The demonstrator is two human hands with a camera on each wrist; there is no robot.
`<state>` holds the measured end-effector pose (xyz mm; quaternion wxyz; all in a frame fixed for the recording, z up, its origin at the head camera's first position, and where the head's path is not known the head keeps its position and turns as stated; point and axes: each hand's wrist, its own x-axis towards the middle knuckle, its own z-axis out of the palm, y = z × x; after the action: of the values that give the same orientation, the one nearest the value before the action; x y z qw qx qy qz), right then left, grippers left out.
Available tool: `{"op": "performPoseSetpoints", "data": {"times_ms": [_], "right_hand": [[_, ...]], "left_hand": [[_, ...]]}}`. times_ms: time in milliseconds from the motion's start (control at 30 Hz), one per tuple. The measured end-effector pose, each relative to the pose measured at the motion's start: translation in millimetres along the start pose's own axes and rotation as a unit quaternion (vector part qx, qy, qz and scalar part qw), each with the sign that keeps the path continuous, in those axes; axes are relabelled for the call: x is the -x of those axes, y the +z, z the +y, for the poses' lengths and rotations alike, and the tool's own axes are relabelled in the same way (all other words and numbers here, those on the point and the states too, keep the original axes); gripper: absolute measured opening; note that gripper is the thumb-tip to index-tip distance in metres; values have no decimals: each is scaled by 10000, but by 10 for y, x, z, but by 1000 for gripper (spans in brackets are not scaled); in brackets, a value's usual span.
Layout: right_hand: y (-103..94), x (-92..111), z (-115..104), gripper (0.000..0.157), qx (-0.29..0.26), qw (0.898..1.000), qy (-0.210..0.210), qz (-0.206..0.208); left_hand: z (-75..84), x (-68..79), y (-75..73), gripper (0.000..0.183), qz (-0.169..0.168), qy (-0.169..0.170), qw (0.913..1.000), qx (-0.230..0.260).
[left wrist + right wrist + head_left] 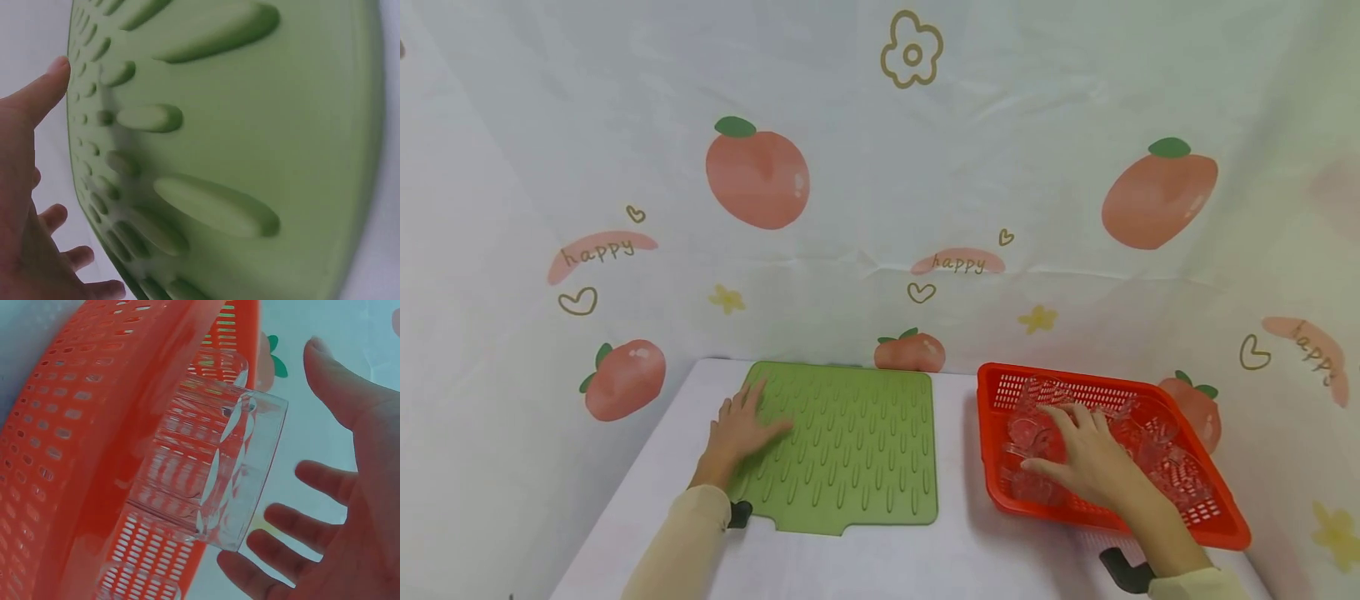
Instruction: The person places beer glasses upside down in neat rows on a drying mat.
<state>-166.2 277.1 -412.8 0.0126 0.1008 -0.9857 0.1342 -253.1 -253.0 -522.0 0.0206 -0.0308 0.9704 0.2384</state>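
Observation:
My left hand (741, 429) hovers over the left edge of a green ridged drying mat (850, 442), its fingers spread and holding nothing. In the left wrist view the thumb and fingertips (80, 257) show beside the mat's raised ridges. Over the red plastic basket (988, 442) my right hand (1086, 454) is stretched out with thumb and fingers apart. Several clear glasses lie in the basket. The right wrist view shows one faceted clear glass (206, 462) standing above the basket rim, with the fingers (300, 525) around its open end and a gap between.
A white-covered table (880, 567) carries the mat at left and the basket at right. Behind it hangs a white cloth (865, 167) printed with peaches, hearts and flowers. The basket's raised rim (1232, 517) runs all around the glasses.

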Motion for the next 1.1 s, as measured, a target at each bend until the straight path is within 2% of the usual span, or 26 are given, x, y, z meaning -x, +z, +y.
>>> {"op": "performPoseSetpoints", "data": {"times_ms": [167,500,633,933,1100], "right_hand": [[34,8,40,96,-86,9995,122,-268],[88,-6,78,93,-31,9973,250,-696],[109,-14,84,95,-50,9962,282,-828],[54,-46,80,88,83,9971,209,-733],[61,-52,72,85,81,9974,143,-699]], "left_hand": [[-31,32,1,105,-140,-32,9998,109],[-111,77,27,103,-391,275,9988,-37],[-117,87,31,98,-383,399,9983,-206],[-54,100,8,91,-390,375,9979,-364],[-78,98,16,92,-441,287,9976,-452]]}}
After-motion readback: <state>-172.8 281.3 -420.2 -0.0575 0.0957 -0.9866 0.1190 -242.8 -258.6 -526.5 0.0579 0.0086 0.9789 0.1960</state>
